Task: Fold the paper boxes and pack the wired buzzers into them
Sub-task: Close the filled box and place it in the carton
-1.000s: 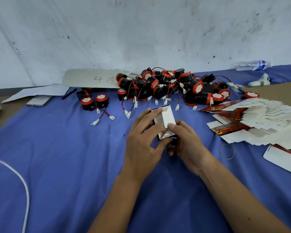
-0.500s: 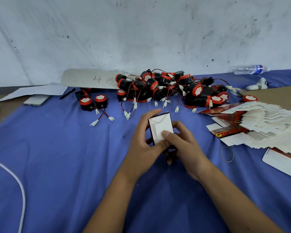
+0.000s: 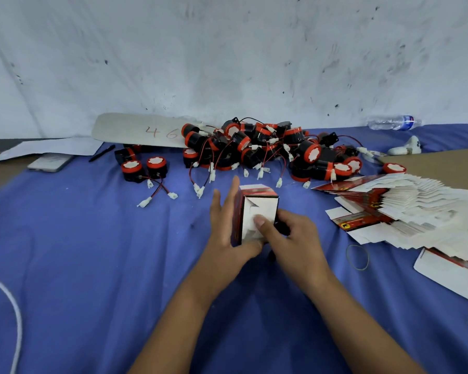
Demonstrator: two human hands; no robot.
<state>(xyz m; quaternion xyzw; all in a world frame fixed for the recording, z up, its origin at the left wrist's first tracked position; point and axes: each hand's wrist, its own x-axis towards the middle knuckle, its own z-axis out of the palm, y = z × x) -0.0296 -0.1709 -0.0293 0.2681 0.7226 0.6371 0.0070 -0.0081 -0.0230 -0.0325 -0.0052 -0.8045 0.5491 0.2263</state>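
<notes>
Hands meet over the blue-covered worktop (image 3: 92, 252) at its centre, both on one paper box (image 3: 257, 211) that stands upright on end, its white flap end turned toward you and its red-and-black sides running back. Your left hand (image 3: 227, 238) lies flat along the box's left side, fingers straight and pointing to 12 o'clock, thumb tucked under the near bottom edge; that grip is released, bracing rather than clasping. Your right hand (image 3: 292, 238) curls round the box's right side, and its thumb presses on the white flap near the middle, so this grip is grasping the box. At 12 o'clock from the box, near the wall, lies the heap of wired buzzers (image 3: 268, 149), black bodies with red rims, red and black leads and white plugs trailing toward you. Two more buzzers (image 3: 143, 168) sit apart at 10 o'clock. At 3 o'clock the flat box blanks (image 3: 405, 211) are fanned out in a stack, with a rubber band (image 3: 357, 256) lying on the cloth at 4 o'clock. A phone (image 3: 50, 162) and a pen (image 3: 102, 153) lie far out at 10 o'clock, and a water bottle (image 3: 393, 123) lies on its side at 2 o'clock by the wall.
</notes>
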